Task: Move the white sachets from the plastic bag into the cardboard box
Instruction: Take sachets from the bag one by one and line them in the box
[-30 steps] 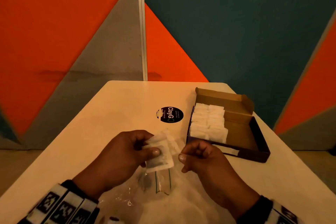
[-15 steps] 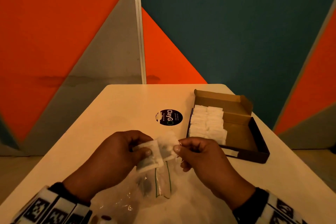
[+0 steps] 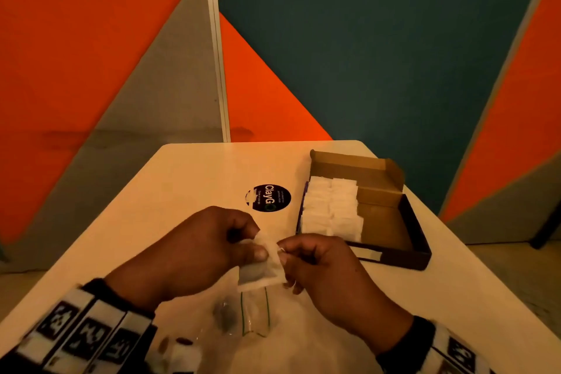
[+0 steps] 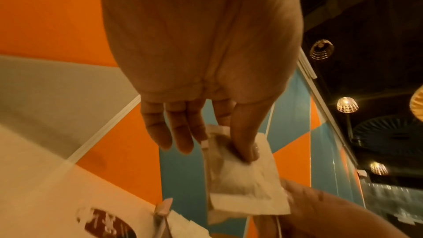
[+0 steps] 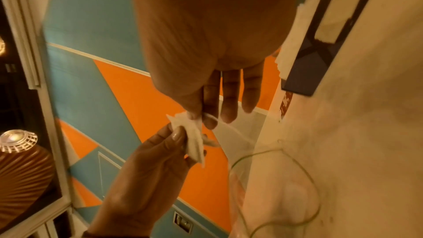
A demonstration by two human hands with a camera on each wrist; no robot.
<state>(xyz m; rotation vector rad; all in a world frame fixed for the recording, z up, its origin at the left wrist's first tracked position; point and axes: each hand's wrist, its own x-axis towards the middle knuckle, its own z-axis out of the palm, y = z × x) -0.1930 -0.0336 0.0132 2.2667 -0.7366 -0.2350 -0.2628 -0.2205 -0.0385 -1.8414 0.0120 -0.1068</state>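
Note:
Both hands hold white sachets (image 3: 263, 267) above the table, in front of the cardboard box (image 3: 391, 218). My left hand (image 3: 255, 247) pinches a sachet (image 4: 242, 178) between thumb and fingers. My right hand (image 3: 283, 253) pinches the sachets' top corner (image 5: 187, 120) between thumb and forefinger, its other fingers loosely straight. The clear plastic bag (image 3: 255, 319), with a green-lined mouth (image 5: 274, 187), lies flat under the hands. Two rows of white sachets (image 3: 332, 209) fill the box's left side; its right side shows bare cardboard.
A round black sticker (image 3: 268, 197) sits on the white table (image 3: 182, 191) left of the box. The box's flap (image 3: 349, 164) stands open at the far side. Painted wall panels rise behind the table's far edge.
The two hands have drawn closer together. The right hand has moved left and taken hold of the sachets that the left hand holds. The camera view has tilted a little.

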